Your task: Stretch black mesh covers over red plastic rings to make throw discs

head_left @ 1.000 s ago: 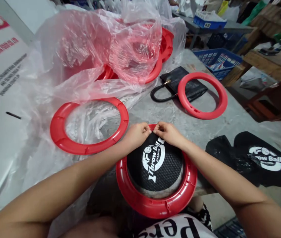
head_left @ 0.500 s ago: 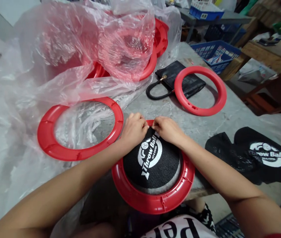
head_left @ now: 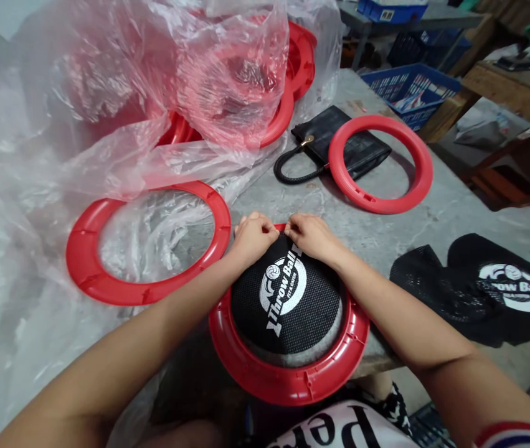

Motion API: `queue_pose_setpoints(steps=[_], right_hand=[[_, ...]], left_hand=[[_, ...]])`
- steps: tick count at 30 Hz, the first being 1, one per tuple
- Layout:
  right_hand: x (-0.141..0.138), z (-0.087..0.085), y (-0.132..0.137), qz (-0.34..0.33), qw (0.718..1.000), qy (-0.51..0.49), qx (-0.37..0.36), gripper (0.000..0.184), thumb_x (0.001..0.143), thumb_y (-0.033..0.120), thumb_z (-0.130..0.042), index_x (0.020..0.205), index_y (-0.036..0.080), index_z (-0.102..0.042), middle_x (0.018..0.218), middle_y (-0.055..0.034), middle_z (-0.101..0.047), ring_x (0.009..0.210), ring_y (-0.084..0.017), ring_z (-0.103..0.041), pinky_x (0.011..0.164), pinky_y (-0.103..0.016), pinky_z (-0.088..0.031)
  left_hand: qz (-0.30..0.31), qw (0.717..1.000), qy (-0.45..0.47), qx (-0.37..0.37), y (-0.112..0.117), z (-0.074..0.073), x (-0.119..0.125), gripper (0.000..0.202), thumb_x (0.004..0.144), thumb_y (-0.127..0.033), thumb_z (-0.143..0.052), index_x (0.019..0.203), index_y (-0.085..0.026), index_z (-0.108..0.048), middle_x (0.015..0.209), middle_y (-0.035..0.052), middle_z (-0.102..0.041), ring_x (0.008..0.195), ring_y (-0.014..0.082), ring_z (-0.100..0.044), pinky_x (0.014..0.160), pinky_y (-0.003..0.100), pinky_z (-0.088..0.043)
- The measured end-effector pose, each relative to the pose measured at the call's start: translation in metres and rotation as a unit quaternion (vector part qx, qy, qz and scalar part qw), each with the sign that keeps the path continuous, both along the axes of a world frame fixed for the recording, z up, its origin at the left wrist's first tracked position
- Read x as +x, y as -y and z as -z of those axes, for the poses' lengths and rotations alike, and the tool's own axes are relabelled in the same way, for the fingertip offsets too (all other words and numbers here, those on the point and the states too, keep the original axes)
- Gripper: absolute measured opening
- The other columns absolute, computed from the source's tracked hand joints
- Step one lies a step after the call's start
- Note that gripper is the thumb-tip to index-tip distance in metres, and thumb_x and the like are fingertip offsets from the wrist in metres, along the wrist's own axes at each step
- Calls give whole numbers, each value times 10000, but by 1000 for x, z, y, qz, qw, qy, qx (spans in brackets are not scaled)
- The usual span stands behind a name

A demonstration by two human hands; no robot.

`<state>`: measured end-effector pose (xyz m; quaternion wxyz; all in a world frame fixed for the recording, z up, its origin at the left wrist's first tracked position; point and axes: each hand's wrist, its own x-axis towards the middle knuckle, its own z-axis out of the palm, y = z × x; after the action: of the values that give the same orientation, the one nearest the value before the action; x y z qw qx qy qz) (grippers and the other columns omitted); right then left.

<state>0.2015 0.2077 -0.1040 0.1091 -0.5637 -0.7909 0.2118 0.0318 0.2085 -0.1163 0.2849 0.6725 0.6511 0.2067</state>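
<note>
A red plastic ring (head_left: 288,379) lies at the near table edge with a black mesh net (head_left: 288,305) printed "Throw Ball" stretched inside it. My left hand (head_left: 253,236) and my right hand (head_left: 309,235) are side by side at the ring's far rim, both with fingers curled, pinching the net's edge against the rim. A second red ring (head_left: 146,239) lies empty to the left on clear plastic. A third red ring (head_left: 380,165) rests farther right, partly over a black handbag (head_left: 325,134).
A big clear plastic bag (head_left: 162,93) holding several red rings fills the back left. More black printed nets (head_left: 479,292) lie at the right table edge. Blue baskets (head_left: 409,93) and wooden furniture (head_left: 507,87) stand beyond the grey table (head_left: 386,236).
Both hands have pressed down closer onto the far rim with the net edge. The view has shifted slightly right; nothing else on the table moved.
</note>
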Motion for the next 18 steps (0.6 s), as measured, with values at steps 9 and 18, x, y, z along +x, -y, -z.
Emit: queue_pose_setpoints(steps=[9, 18], right_hand=[[2, 5, 1, -5, 1000, -10, 19, 135, 954, 200, -560, 960, 175, -692, 1017, -83, -735, 932, -210, -629, 802, -300, -414], [-1, 3, 0, 11, 1000, 15, 17, 197, 962, 204, -513, 987, 175, -706, 1034, -101, -746, 963, -228, -646, 831, -311, -443]], left_hand=[[0, 1000, -12, 23, 2, 2, 0, 122, 825, -248, -630, 724, -218, -692, 1077, 36, -718, 1101, 251, -595, 1021, 437, -420], [-24, 999, -21, 20, -1, 4, 5, 114, 788, -208, -634, 677, -210, -657, 1003, 45, -715, 997, 252, -601, 968, 454, -418]])
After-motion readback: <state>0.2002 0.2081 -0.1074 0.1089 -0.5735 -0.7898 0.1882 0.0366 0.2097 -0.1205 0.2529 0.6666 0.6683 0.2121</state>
